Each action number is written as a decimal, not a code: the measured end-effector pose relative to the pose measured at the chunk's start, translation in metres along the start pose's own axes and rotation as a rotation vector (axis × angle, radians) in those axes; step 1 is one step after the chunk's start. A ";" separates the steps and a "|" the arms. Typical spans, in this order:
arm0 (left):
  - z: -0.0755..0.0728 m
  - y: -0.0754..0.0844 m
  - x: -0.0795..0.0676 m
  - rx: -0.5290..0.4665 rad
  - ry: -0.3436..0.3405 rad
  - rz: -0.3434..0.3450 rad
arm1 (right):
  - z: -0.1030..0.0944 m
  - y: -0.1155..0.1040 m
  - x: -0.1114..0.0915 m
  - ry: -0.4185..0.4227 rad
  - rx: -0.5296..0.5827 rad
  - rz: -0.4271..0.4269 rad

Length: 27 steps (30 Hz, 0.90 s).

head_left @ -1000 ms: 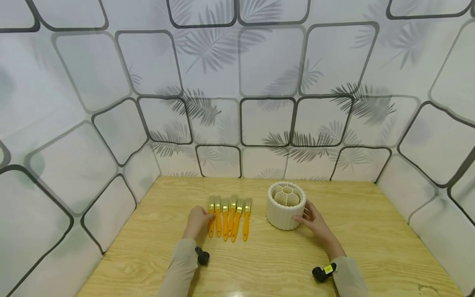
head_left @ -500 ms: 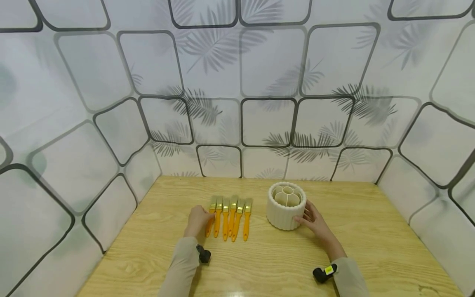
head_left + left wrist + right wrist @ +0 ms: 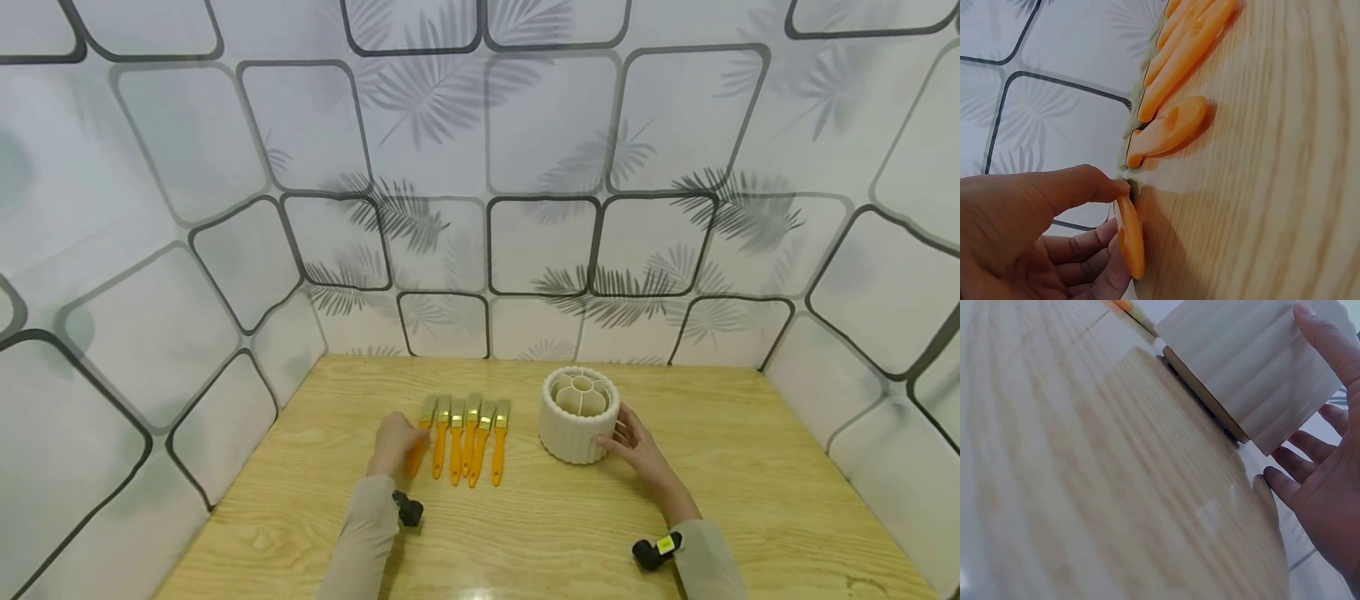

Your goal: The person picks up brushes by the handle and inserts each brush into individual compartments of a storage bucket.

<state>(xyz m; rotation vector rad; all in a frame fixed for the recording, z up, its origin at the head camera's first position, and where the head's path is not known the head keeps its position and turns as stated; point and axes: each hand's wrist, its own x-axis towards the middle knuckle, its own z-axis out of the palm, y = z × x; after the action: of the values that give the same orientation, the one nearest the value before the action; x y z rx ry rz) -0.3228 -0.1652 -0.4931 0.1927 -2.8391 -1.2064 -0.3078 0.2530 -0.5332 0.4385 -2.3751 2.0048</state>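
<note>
Grip: left hand (image 3: 392, 443) pinches the row's leftmost brush (image 3: 425, 422) by its handle (image 3: 1131, 240), seemingly keeping bristles (image 3: 428, 407) free | right hand (image 3: 637, 450) holds the upright holder's (image 3: 572, 433) side, likely steadying it | five other brushes (image 3: 469, 443) between, on table (image 3: 525, 533)

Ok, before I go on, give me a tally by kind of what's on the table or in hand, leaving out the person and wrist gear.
Brushes: 6 (1 pinched in the left hand, 5 lying on the table)
Holder: 1 (right hand on its side)
Total: 7
</note>
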 end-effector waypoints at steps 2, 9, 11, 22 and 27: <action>-0.001 -0.001 0.000 -0.012 0.000 0.006 | 0.000 0.001 0.000 0.000 -0.003 0.000; -0.002 -0.006 0.003 -0.043 -0.045 -0.024 | 0.000 0.001 0.000 -0.003 0.024 0.005; -0.002 -0.009 0.007 -0.048 -0.057 -0.031 | 0.000 0.001 0.000 -0.001 0.029 -0.001; -0.003 -0.008 0.006 -0.067 -0.078 -0.037 | 0.000 0.000 0.000 -0.007 0.016 0.011; -0.005 -0.007 0.004 -0.097 -0.084 -0.033 | 0.000 0.000 0.000 -0.009 0.039 0.009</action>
<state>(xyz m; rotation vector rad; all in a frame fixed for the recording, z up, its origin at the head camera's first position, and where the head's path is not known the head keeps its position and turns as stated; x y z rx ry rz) -0.3254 -0.1741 -0.4950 0.1890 -2.8498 -1.3874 -0.3078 0.2535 -0.5329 0.4396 -2.3507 2.0604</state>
